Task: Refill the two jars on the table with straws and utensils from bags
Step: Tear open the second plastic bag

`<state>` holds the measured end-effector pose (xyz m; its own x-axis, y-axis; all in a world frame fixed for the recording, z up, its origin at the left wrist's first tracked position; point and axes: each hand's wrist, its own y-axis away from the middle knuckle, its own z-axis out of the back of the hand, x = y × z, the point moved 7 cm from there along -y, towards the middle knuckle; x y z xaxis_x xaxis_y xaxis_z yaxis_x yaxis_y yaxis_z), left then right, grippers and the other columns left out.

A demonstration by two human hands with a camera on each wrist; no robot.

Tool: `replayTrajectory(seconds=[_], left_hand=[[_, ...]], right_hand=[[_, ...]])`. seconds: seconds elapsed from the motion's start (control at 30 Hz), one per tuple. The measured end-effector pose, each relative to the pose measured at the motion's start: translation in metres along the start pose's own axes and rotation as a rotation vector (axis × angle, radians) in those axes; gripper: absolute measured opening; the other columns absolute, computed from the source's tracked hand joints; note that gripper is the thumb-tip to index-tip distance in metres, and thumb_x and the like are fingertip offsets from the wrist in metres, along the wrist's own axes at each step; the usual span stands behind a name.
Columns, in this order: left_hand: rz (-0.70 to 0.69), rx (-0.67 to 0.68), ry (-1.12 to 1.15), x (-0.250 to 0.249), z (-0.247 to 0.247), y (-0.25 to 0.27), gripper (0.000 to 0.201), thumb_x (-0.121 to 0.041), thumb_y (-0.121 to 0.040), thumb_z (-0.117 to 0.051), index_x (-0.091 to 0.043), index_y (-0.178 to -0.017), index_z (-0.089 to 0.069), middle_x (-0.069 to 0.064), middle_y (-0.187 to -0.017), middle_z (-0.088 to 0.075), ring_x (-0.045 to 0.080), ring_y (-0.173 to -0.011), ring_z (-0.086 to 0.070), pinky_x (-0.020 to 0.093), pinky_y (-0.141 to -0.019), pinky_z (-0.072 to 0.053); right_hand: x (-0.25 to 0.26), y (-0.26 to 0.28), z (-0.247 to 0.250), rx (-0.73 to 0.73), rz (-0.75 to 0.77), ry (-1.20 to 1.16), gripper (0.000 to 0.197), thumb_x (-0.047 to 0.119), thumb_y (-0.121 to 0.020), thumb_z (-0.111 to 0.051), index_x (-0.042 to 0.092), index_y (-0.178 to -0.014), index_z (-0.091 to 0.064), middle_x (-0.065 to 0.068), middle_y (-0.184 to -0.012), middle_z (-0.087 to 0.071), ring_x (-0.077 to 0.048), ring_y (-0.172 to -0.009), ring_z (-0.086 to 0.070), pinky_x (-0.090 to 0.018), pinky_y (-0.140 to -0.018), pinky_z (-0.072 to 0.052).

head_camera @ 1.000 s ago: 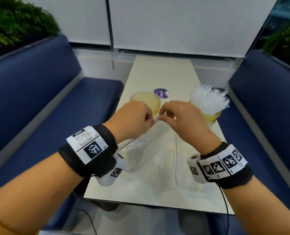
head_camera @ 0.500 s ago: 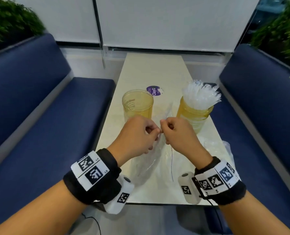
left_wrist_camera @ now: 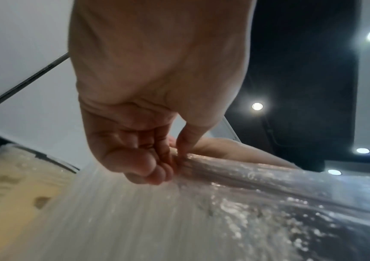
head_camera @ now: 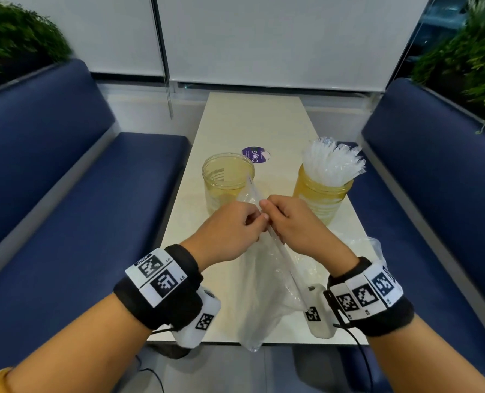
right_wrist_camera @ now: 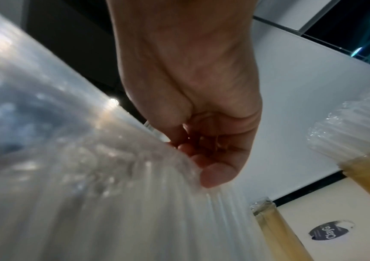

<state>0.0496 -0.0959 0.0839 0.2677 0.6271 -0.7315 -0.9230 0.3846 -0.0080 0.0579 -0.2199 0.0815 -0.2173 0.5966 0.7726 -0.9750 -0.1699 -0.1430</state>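
Both hands are now lifting the clear plastic bag (head_camera: pixel 267 279) higher than a second ago, its lower end hanging past the near edge of the table (head_camera: pixel 252 120). Left hand (head_camera: pixel 227 231) and right hand (head_camera: pixel 295 225) are pinching the bag's top edge with curled fingers, knuckles nearly touching, just in front of the empty amber jar (head_camera: pixel 227 180). To the right, a second amber jar (head_camera: pixel 320 198) is standing packed with wrapped straws (head_camera: pixel 332 163). Beyond the jars, a purple sticker (head_camera: pixel 254 155) is lying on the table, between blue benches (head_camera: pixel 74 211).
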Motion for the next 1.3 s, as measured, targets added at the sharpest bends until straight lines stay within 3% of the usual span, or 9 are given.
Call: replayTrajectory(seconds=[0.1, 0.2, 0.3, 0.5, 0.77, 0.87, 1.0, 1.1, 1.3], left_hand=[[0.035, -0.008, 0.097, 0.006, -0.004, -0.001, 0.032, -0.028, -0.103, -0.052, -0.006, -0.086, -0.067, 0.005, -0.075, -0.070, 0.014, -0.055, -0.061, 0.021, -0.041, -0.048], [0.044, -0.001, 0.169, 0.011, -0.005, 0.000, 0.030, -0.025, -0.103, -0.053, -0.006, -0.086, -0.068, 0.001, -0.071, -0.067, 0.012, -0.056, -0.062, 0.026, -0.044, -0.052], [0.044, 0.053, 0.227, 0.012, -0.010, 0.003, 0.028, -0.020, -0.105, -0.049, -0.005, -0.092, -0.070, -0.001, -0.075, -0.068, 0.009, -0.061, -0.062, 0.025, -0.045, -0.052], [0.079, 0.047, 0.256, 0.012, -0.008, 0.003, 0.030, -0.018, -0.104, -0.048, -0.006, -0.090, -0.072, -0.001, -0.074, -0.068, 0.010, -0.061, -0.059, 0.024, -0.047, -0.049], [0.206, -0.057, 0.385, 0.021, -0.002, 0.006, 0.033, -0.023, -0.094, -0.056, -0.004, -0.072, -0.072, 0.005, -0.060, -0.066, 0.014, -0.053, -0.061, 0.032, -0.058, -0.058], [0.230, -0.065, 0.441, 0.020, -0.002, 0.006, 0.035, -0.025, -0.096, -0.054, -0.004, -0.074, -0.070, 0.007, -0.061, -0.066, 0.018, -0.052, -0.062, 0.031, -0.054, -0.056], [0.184, -0.054, 0.397, 0.018, -0.001, 0.005, 0.038, -0.033, -0.105, -0.046, -0.011, -0.080, -0.065, 0.004, -0.063, -0.067, 0.017, -0.050, -0.059, 0.024, -0.044, -0.044], [0.206, -0.014, 0.460, 0.022, -0.002, 0.004, 0.029, -0.028, -0.105, -0.048, -0.009, -0.090, -0.064, 0.002, -0.067, -0.067, 0.015, -0.050, -0.055, 0.024, -0.042, -0.040], [0.225, -0.019, 0.536, 0.022, 0.000, 0.004, 0.022, -0.021, -0.103, -0.052, -0.005, -0.093, -0.064, 0.001, -0.067, -0.067, 0.014, -0.053, -0.058, 0.025, -0.046, -0.045]], right_hand=[[-0.004, 0.002, 0.000, 0.003, -0.043, -0.075, 0.038, 0.031, -0.102, -0.053, 0.026, -0.064, -0.056, 0.006, -0.056, -0.060, -0.018, -0.054, -0.056, -0.050, -0.061, -0.057], [-0.008, 0.004, 0.003, 0.038, -0.086, -0.147, 0.031, 0.033, -0.098, -0.062, 0.014, -0.073, -0.064, -0.010, -0.063, -0.061, -0.014, -0.054, -0.056, -0.039, -0.052, -0.060], [-0.011, 0.007, 0.003, 0.081, -0.102, -0.083, 0.033, 0.037, -0.097, -0.062, 0.010, -0.078, -0.065, 0.000, -0.058, -0.052, -0.011, -0.051, -0.051, -0.032, -0.045, -0.055], [-0.008, 0.002, -0.004, 0.095, -0.057, 0.079, 0.029, 0.032, -0.100, -0.052, 0.013, -0.080, -0.061, 0.007, -0.057, -0.051, -0.014, -0.054, -0.049, -0.048, -0.058, -0.055], [0.008, 0.008, -0.009, 0.028, 0.054, 0.197, 0.026, 0.025, -0.100, -0.048, 0.019, -0.075, -0.053, 0.007, -0.058, -0.052, -0.012, -0.055, -0.048, -0.039, -0.058, -0.043], [0.007, 0.007, -0.008, 0.006, 0.062, 0.161, 0.028, 0.026, -0.100, -0.049, 0.019, -0.074, -0.053, 0.005, -0.057, -0.052, -0.010, -0.054, -0.046, -0.037, -0.057, -0.042], [0.006, 0.009, -0.009, -0.005, 0.062, 0.113, 0.030, 0.028, -0.101, -0.049, 0.014, -0.075, -0.057, -0.002, -0.060, -0.056, -0.021, -0.056, -0.051, -0.040, -0.057, -0.044], [0.003, 0.010, -0.009, -0.011, 0.035, 0.078, 0.030, 0.028, -0.101, -0.048, 0.016, -0.073, -0.054, 0.000, -0.059, -0.052, -0.015, -0.055, -0.046, -0.040, -0.056, -0.044], [-0.001, 0.010, -0.010, 0.004, -0.010, 0.006, 0.031, 0.027, -0.100, -0.046, 0.013, -0.073, -0.053, -0.002, -0.062, -0.052, -0.015, -0.057, -0.045, -0.046, -0.060, -0.047]])
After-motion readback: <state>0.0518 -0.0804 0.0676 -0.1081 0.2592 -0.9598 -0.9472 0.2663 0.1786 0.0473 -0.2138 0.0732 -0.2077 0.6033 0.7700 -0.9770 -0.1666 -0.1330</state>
